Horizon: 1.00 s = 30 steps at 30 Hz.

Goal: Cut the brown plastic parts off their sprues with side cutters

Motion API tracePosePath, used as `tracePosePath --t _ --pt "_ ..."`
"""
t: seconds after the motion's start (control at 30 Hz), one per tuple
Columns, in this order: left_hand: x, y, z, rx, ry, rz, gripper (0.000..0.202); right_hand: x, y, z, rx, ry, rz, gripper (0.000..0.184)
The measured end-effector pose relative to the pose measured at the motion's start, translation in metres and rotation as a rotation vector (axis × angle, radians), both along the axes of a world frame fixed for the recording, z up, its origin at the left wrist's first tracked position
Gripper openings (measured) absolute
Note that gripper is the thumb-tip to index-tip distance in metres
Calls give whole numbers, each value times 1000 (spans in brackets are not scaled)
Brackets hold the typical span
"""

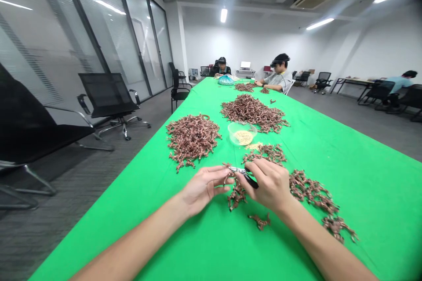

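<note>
My left hand (205,187) pinches a small brown plastic animal figurine (228,177) between thumb and fingers, over the green cloth. Black-handled pliers (238,170) are closed in my right hand (268,181), and their metal jaws meet the figurine near my left fingertips. Whether the jaws grip it or only touch it, I cannot tell. Below my hands lies a small cluster of figurines (236,196). One loose figurine (260,221) rests by itself nearer to me, under my right wrist.
Figurine heaps stand at the left (194,138) and farther back (252,112). Between them sits a clear plastic bowl (242,134) of small beige bits, some spilled beside it. More figurines (311,191) lie right of my right forearm. Co-workers (280,77) sit at the table's far end.
</note>
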State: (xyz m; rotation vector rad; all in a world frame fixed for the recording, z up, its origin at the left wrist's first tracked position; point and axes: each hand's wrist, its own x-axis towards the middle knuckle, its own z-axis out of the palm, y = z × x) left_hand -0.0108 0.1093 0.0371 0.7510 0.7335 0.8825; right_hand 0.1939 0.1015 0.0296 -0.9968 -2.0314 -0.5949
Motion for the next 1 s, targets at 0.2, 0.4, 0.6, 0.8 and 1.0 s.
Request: tracePosePath --t 0.2,0.4,0.6,0.8,1.0 --pt "1 -1 -3 6 -27 29 17 -2 0 -1 -11 15 -1 28" --pt "3 -2 -3 116 -6 59 23 -5 -1 -2 -41 54 15 28" --pt "7 -4 -5 244 53 214 26 -14 -4 -10 -147 232 73 24" --pt "9 -4 -4 458 150 410 19 -25 -8 -10 -378 444 181 20" --pt "7 -6 2 523 146 373 21 -24 -11 0 -539 560 231 25"
